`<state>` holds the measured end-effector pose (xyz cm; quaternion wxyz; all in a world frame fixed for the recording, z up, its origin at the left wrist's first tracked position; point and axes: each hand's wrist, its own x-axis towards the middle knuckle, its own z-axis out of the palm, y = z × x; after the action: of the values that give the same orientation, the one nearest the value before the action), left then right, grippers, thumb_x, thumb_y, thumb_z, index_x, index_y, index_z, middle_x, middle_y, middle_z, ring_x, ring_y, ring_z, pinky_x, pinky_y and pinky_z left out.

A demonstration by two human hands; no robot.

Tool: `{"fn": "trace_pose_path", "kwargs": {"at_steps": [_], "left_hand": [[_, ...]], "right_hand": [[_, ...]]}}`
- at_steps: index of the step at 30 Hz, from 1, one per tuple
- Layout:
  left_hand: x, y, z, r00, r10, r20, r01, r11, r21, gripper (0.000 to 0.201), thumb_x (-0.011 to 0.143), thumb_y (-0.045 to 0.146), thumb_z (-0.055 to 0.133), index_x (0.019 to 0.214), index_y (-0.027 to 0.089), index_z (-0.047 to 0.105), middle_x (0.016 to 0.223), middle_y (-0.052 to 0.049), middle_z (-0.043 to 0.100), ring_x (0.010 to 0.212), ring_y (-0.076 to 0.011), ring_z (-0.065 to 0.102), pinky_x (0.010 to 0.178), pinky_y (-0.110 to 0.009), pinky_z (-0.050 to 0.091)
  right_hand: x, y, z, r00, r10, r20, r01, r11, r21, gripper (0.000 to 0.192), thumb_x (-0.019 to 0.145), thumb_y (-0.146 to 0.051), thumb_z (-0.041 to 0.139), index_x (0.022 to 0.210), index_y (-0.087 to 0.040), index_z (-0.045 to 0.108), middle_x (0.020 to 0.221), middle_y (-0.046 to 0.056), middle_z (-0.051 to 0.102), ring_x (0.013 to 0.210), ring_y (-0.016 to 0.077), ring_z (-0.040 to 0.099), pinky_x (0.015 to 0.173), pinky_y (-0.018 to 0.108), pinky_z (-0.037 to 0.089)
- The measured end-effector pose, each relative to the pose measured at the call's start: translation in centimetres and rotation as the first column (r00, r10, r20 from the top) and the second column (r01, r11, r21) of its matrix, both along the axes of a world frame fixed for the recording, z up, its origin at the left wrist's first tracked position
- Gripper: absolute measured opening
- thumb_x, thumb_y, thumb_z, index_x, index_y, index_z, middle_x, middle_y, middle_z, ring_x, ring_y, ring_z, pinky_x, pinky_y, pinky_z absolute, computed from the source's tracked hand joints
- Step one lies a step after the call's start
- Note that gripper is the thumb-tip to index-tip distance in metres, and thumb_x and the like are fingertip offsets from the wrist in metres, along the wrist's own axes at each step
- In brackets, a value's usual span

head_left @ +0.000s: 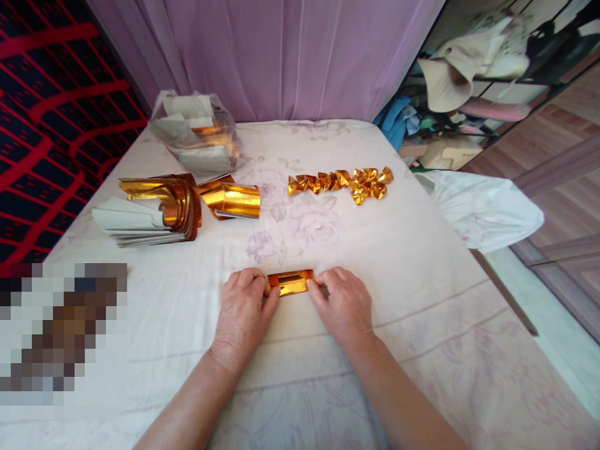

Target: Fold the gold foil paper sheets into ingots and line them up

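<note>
A sheet of gold foil paper (291, 283), bent into a narrow trough, lies on the cloth-covered table in front of me. Its left end is pinched between the thumb and fingers of my left hand (246, 306). At the opposite end, the thumb and fingers of my right hand (344, 306) grip it the same way. Farther back, several folded gold foil pieces (337, 181) sit in a row. To the left are a curled stack of gold-and-white foil sheets (180, 209) and a few loose curled sheets (237, 200).
A clear plastic bag (197, 134) with more sheets stands at the back left of the table (300, 387). Behind hangs a purple curtain (281, 56). A white plastic bag (487, 209) is beyond the right edge, below a shelf with hats (450, 81). A pixelated patch covers the left.
</note>
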<state>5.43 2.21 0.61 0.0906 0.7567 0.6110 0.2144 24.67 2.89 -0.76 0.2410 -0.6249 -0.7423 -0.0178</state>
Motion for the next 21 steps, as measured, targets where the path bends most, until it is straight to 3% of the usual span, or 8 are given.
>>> {"fn": "trace_pose_path", "kwargs": {"at_steps": [21], "left_hand": [[0.21, -0.17, 0.07, 0.999, 0.016, -0.03, -0.017, 0.999, -0.037, 0.018, 0.089, 0.026, 0.059, 0.072, 0.02, 0.056, 0.096, -0.007, 0.061, 0.092, -0.0251, 0.055, 0.085, -0.041, 0.044]], "right_hand": [[-0.14, 0.05, -0.1, 0.999, -0.01, 0.036, 0.009, 1.0, 0.014, 0.021, 0.086, -0.026, 0.062, 0.066, -0.021, 0.06, 0.066, 0.001, 0.06, 0.066, 0.0171, 0.052, 0.064, 0.03, 0.03]]}}
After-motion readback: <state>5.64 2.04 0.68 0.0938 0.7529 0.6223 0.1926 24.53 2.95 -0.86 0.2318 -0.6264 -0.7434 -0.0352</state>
